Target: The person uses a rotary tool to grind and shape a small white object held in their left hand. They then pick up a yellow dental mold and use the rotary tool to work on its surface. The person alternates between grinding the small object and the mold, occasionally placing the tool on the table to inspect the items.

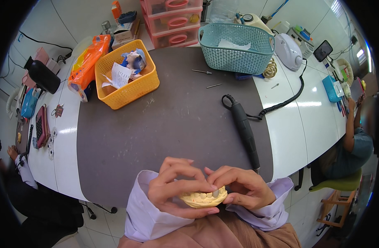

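Close to my body, above the near edge of the mat, I hold a yellow plaster dental model with a row of teeth. My left hand wraps round its left side, fingers over the top and thumb along the bottom. On the model's right side my right hand is closed, thumb against the base and fingertips at a small grey tooth crown seated among the teeth. The fingers partly hide the row of teeth. Just beyond my right hand lies a black handpiece with a coiled cord.
A yellow basket holds paper and a blue-and-white mould. A teal basket stands at the back right, near loose burs. Pink drawers rise behind the grey mat. People sit at both sides.
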The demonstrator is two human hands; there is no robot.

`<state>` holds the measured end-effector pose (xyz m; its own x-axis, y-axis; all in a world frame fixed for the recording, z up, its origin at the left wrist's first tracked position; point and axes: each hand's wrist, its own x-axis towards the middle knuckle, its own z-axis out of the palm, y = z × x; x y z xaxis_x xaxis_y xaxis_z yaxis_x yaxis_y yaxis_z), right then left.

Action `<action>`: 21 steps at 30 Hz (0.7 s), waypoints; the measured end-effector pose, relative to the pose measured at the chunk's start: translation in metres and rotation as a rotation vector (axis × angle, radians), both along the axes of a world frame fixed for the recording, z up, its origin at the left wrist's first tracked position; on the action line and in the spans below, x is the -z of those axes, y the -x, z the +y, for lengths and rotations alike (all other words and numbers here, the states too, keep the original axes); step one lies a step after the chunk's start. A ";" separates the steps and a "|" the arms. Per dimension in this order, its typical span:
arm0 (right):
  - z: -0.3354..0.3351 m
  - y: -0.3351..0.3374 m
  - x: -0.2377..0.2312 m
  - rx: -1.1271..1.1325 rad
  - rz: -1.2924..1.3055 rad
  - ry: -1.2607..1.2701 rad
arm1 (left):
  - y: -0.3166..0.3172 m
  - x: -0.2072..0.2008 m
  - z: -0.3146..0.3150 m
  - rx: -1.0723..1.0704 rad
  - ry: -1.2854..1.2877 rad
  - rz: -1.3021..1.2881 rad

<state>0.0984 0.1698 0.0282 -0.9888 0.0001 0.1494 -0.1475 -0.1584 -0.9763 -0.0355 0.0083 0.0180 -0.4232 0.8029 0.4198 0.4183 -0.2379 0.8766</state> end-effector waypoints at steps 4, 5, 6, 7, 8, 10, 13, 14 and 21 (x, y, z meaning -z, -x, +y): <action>-0.001 0.000 0.003 0.008 -0.003 0.037 | 0.001 0.000 -0.001 -0.011 0.006 0.032; -0.002 0.001 0.003 0.011 -0.002 0.051 | 0.001 0.001 0.000 -0.006 0.002 0.025; -0.003 0.001 0.003 0.017 -0.007 0.066 | 0.002 0.001 0.000 -0.001 -0.002 0.017; -0.004 0.001 0.003 0.023 -0.012 0.081 | 0.001 0.002 0.001 0.000 -0.025 -0.012; -0.004 0.001 0.003 0.030 -0.017 0.097 | 0.000 0.003 0.003 0.001 -0.048 -0.040; -0.008 0.000 0.001 0.068 -0.057 0.149 | 0.000 0.005 0.004 0.011 -0.068 -0.065; -0.010 -0.001 -0.003 0.152 -0.075 0.048 | 0.003 0.006 0.004 0.052 -0.059 -0.088; -0.011 -0.002 -0.004 0.184 -0.074 -0.015 | 0.003 0.006 0.004 0.073 -0.057 -0.118; -0.011 -0.004 -0.012 0.290 -0.008 -0.260 | -0.002 0.012 0.004 0.184 -0.076 -0.334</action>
<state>0.1020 0.1584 0.0397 -0.9544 0.2432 0.1732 -0.1418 0.1414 -0.9797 -0.0332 0.0123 0.0057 -0.3986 0.8499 0.3446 0.0573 -0.3519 0.9343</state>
